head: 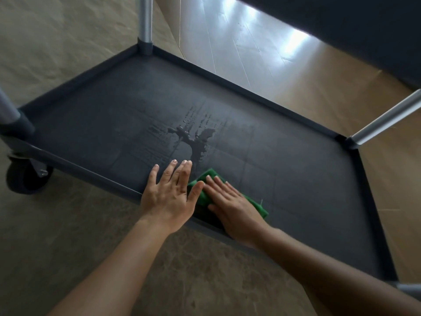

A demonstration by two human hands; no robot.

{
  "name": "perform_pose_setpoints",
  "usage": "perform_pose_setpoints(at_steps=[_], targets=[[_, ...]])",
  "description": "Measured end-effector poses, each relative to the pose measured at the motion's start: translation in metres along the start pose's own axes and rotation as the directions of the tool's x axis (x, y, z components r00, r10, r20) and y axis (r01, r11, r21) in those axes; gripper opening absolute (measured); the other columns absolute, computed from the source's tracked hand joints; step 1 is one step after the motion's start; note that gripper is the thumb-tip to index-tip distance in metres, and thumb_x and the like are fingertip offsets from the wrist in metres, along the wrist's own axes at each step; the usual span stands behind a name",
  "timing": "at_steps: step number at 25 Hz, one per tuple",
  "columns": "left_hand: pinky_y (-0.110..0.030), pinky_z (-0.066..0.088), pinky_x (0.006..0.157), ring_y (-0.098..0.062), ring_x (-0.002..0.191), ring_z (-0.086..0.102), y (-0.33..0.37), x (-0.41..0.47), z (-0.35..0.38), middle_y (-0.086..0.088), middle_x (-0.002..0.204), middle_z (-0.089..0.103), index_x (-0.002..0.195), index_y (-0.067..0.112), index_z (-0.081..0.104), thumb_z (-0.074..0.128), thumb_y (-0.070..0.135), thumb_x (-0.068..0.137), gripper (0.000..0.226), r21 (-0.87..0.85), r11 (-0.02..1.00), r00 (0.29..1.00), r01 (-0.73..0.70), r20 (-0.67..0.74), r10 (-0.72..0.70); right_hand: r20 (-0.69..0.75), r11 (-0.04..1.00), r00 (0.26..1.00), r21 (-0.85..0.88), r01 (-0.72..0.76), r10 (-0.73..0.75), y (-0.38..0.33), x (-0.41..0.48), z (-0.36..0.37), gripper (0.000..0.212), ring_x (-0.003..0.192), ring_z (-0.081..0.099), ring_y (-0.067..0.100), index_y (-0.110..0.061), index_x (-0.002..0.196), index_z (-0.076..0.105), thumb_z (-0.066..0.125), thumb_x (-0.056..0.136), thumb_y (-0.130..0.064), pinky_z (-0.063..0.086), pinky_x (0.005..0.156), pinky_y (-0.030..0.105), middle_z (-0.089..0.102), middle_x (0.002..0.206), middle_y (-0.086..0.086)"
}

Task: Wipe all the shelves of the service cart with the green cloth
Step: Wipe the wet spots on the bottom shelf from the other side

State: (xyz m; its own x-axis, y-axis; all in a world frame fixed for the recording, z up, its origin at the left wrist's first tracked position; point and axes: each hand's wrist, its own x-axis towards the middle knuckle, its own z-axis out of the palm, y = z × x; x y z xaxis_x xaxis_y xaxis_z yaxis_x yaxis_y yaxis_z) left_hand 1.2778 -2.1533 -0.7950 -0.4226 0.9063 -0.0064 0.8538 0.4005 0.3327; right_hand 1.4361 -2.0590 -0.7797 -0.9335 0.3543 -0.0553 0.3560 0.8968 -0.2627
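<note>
We have the green cloth (230,197) pressed flat on the bottom shelf (307,179) of the service cart, close to its near rim; our right hand (234,208) lies spread on top of it, fingers straight, pinning rather than gripping; our left hand (169,192) rests open and flat just beside it, its thumb touching the cloth's left edge, holding nothing. The puddle (193,140) sits ahead of both hands, toward the shelf's middle and slightly left of the cloth; the right hand is the one on the cloth, so we judge the next stroke runs forward and a little leftward from it, along the shelf's short axis.
</note>
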Motion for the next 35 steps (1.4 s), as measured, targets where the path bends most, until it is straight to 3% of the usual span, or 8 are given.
perform_pose_setpoints(at_steps=[6, 9, 17, 23, 28, 31, 33, 35], targets=[[-0.042, -0.012, 0.117, -0.008, 0.146, -0.01, 0.0, -0.007, -0.001, 0.01, 0.161, -0.003, 0.151, 0.024, -0.011, -0.031, 0.066, 0.072, 0.092, -0.02, 1.0, 1.0, -0.01, 0.0, 0.01, 0.067, 0.989, 0.988, 0.048, 0.14, -0.143, 0.029, 0.014, -0.014, 0.052, 0.145, 0.015, 0.013, -0.015, 0.147, 0.023, 0.04, 0.099, -0.026, 0.009, 0.119, 0.026, 0.02, 0.153, -0.003], [-0.042, -0.014, 0.117, -0.009, 0.146, -0.009, 0.0, -0.009, -0.002, 0.011, 0.16, -0.001, 0.15, 0.026, -0.011, -0.029, 0.067, 0.074, 0.088, -0.035, 0.999, 1.0, -0.014, -0.013, 0.014, -0.029, 0.999, 1.0, 0.049, 0.002, 0.0, 0.07, 0.057, -0.021, 0.047, 0.143, 0.021, 0.02, -0.007, 0.143, 0.036, 0.046, 0.098, -0.015, 0.015, 0.118, 0.032, 0.03, 0.152, 0.009], [-0.041, -0.016, 0.116, -0.009, 0.147, -0.009, 0.0, -0.008, 0.0, 0.011, 0.16, 0.001, 0.151, 0.026, -0.006, -0.025, 0.064, 0.077, 0.085, -0.014, 1.0, 1.0, -0.005, -0.014, 0.005, -0.124, 0.906, 0.898, 0.048, -0.42, 0.423, 0.117, 0.132, -0.03, 0.049, 0.146, 0.009, 0.018, -0.009, 0.149, 0.022, 0.032, 0.104, -0.023, 0.005, 0.118, 0.027, 0.016, 0.158, 0.007], [-0.042, -0.008, 0.118, -0.009, 0.147, -0.002, 0.0, -0.008, -0.002, 0.011, 0.161, 0.003, 0.151, 0.028, -0.008, -0.014, 0.049, 0.09, 0.064, -0.056, 0.998, 0.999, -0.022, -0.05, 0.019, -0.119, 0.98, 0.974, 0.072, -0.184, 0.192, 0.049, 0.069, -0.017, 0.048, 0.145, 0.011, 0.018, -0.011, 0.148, 0.027, 0.038, 0.102, -0.021, 0.006, 0.119, 0.027, 0.02, 0.156, 0.008], [-0.039, 0.013, 0.118, -0.011, 0.146, 0.013, -0.009, -0.006, -0.018, 0.002, 0.158, 0.021, 0.149, 0.019, 0.025, 0.015, 0.047, 0.094, 0.063, -0.403, 0.912, 0.989, -0.076, -0.147, 0.018, -0.007, 0.997, 1.0, 0.083, 0.002, -0.002, -0.013, 0.029, -0.004, 0.05, 0.146, 0.004, 0.01, -0.017, 0.149, 0.021, 0.035, 0.102, -0.028, 0.004, 0.12, 0.028, 0.015, 0.156, 0.0], [-0.043, 0.045, 0.097, -0.028, 0.128, 0.049, -0.028, 0.004, -0.03, -0.014, 0.136, 0.054, 0.129, 0.006, 0.055, 0.02, 0.042, 0.095, 0.06, -0.248, 0.963, 0.947, -0.103, -0.32, 0.019, 0.014, 0.998, 1.0, 0.06, 0.002, -0.003, -0.032, 0.036, 0.0, 0.05, 0.145, -0.001, 0.01, -0.017, 0.149, 0.019, 0.032, 0.103, -0.031, 0.0, 0.119, 0.026, 0.012, 0.156, -0.002], [-0.043, 0.043, 0.098, -0.029, 0.128, 0.05, -0.05, 0.011, -0.038, -0.015, 0.135, 0.055, 0.128, 0.005, 0.057, 0.019, 0.04, 0.096, 0.061, -0.102, 0.992, 0.954, -0.071, -0.296, 0.038, 0.032, 0.998, 0.998, 0.03, 0.048, -0.049, -0.044, 0.046, 0.004, 0.05, 0.145, -0.001, 0.011, -0.016, 0.149, 0.02, 0.032, 0.103, -0.031, -0.002, 0.119, 0.026, 0.012, 0.155, -0.002], [-0.04, 0.026, 0.112, -0.022, 0.143, 0.028, -0.07, 0.015, -0.04, -0.008, 0.151, 0.037, 0.143, 0.011, 0.041, 0.014, 0.044, 0.095, 0.064, -0.022, 0.998, 0.979, -0.06, -0.195, 0.054, 0.059, 0.992, 0.991, 0.028, 0.123, -0.124, -0.052, 0.056, 0.008, 0.05, 0.145, -0.001, 0.011, -0.017, 0.149, 0.02, 0.033, 0.103, -0.031, -0.004, 0.118, 0.024, 0.013, 0.155, -0.003]])
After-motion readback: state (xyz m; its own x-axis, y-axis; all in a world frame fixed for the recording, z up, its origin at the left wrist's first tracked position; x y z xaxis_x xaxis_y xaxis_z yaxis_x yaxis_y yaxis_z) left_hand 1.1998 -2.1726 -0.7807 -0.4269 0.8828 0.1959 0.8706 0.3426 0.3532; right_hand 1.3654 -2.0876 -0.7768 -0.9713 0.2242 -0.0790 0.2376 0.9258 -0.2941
